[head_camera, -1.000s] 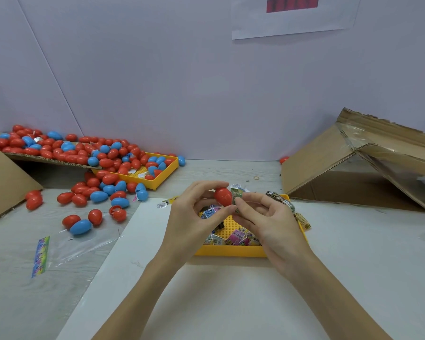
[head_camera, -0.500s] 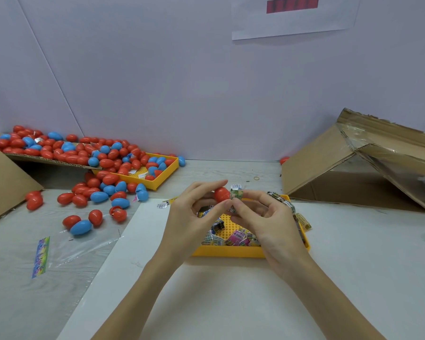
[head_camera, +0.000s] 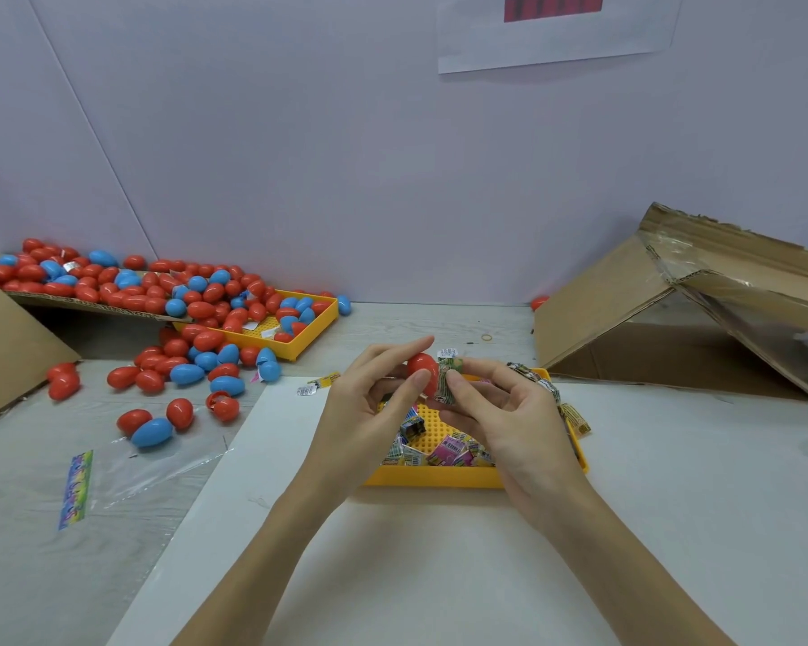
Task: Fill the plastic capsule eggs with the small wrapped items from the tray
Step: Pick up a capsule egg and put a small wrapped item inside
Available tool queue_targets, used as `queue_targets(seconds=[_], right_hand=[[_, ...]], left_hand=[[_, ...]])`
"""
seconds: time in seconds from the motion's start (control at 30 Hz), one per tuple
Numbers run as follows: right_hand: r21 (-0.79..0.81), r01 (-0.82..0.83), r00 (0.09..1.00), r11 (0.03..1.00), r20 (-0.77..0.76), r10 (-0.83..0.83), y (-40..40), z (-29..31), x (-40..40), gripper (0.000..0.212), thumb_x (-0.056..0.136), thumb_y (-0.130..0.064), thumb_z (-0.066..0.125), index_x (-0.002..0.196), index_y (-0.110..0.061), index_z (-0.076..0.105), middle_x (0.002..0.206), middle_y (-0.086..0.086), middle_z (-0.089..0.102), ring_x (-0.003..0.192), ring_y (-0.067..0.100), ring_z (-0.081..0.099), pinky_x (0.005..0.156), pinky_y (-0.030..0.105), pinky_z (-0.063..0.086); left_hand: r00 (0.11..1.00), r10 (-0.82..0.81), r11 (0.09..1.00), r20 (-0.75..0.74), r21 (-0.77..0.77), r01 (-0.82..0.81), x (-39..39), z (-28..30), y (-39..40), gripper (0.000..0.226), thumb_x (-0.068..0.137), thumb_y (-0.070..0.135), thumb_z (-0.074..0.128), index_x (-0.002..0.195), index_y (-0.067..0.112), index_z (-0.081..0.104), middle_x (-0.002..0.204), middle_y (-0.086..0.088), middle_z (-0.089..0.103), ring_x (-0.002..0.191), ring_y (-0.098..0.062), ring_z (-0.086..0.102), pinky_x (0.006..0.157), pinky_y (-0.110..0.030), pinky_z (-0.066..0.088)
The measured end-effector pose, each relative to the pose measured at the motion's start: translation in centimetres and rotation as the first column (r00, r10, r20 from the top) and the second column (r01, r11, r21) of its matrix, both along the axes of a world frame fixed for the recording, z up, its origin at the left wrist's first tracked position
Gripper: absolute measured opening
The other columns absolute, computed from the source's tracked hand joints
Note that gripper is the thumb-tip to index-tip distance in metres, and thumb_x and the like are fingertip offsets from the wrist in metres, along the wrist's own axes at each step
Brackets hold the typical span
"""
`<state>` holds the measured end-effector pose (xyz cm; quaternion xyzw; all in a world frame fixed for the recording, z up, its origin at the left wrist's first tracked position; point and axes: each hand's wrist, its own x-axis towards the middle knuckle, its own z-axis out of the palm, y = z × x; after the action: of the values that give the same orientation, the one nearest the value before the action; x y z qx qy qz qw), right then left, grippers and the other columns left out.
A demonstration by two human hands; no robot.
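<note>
My left hand (head_camera: 369, 412) pinches a red capsule egg (head_camera: 421, 368) above the near yellow tray (head_camera: 432, 477). My right hand (head_camera: 509, 412) presses a small green wrapped item (head_camera: 449, 382) against the egg's right side. Several small wrapped items (head_camera: 444, 449) lie in the tray below my hands. Whether the egg is open or closed is hidden by my fingers.
Red and blue eggs (head_camera: 183, 366) lie scattered at the left, many in a second yellow tray (head_camera: 299, 342) and on a cardboard flap (head_camera: 80, 303). An open cardboard box (head_camera: 672, 319) lies at the right. A clear plastic bag (head_camera: 127, 468) rests at the near left. A white sheet (head_camera: 439, 575) lies under the tray.
Both hands stayed above the tray. The right hand turned the wrapped item and pressed it closer against the red egg; the hands rose slightly.
</note>
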<state>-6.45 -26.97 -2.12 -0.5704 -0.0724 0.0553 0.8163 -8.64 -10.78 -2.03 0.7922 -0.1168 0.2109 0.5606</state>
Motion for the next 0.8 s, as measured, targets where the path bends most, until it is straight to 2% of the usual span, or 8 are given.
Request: queue_targets(seconds=[0.27,0.4,0.6,0.7,0.8], right_hand=[[-0.017,-0.038,0.999,0.999,-0.002,0.038,-0.11,-0.14,0.01,0.024,0.092,-0.016,0.072,0.115,-0.010,0.073,0.098,0.009,0.079,0.094,0.025,0.077,0.080,0.028,0.062],[0.008,-0.025,0.999,1.000,-0.024,0.025,-0.09,-0.20,-0.04,0.021,0.092,-0.014,0.072,0.112,-0.011,0.074,0.098,0.007,0.080,0.093,0.020,0.077,0.077,0.025,0.062],[0.049,-0.016,0.994,0.999,-0.111,0.022,-0.11,-0.41,0.14,0.017,0.090,-0.013,0.074,0.107,-0.010,0.077,0.091,-0.001,0.079,0.082,0.007,0.073,0.071,0.019,0.058],[0.027,-0.012,0.995,1.000,-0.098,0.015,-0.19,-0.45,0.21,0.019,0.089,-0.016,0.075,0.106,-0.009,0.078,0.089,0.000,0.079,0.080,0.007,0.072,0.071,0.019,0.057],[0.027,-0.006,0.995,1.000,-0.104,0.009,-0.12,-0.44,0.17,0.018,0.089,-0.021,0.075,0.103,-0.010,0.079,0.088,0.002,0.078,0.078,0.009,0.072,0.070,0.020,0.057]], left_hand=[[0.999,-0.028,1.000,-0.024,0.006,0.029,-0.17,0.14,-0.13,0.040,0.097,0.025,0.060,0.137,0.029,0.062,0.119,0.004,0.064,0.108,-0.009,0.066,0.084,-0.015,0.053],[0.998,-0.029,0.998,-0.048,-0.060,0.026,-0.22,0.17,-0.14,0.042,0.094,0.027,0.062,0.135,0.028,0.064,0.123,0.000,0.067,0.111,-0.014,0.067,0.088,-0.019,0.055],[0.997,-0.031,0.993,-0.068,-0.117,0.023,-0.24,0.32,-0.05,0.041,0.092,0.029,0.063,0.133,0.028,0.065,0.124,0.000,0.069,0.113,-0.015,0.067,0.091,-0.021,0.055],[0.996,-0.034,0.994,-0.087,-0.108,0.025,-0.27,0.47,-0.07,0.040,0.091,0.032,0.062,0.131,0.035,0.064,0.124,0.005,0.068,0.113,-0.010,0.066,0.088,-0.019,0.056],[0.995,-0.044,0.994,-0.090,-0.109,0.034,-0.35,0.46,-0.09,0.040,0.091,0.032,0.062,0.131,0.034,0.065,0.125,0.006,0.068,0.114,-0.010,0.066,0.087,-0.017,0.054]])
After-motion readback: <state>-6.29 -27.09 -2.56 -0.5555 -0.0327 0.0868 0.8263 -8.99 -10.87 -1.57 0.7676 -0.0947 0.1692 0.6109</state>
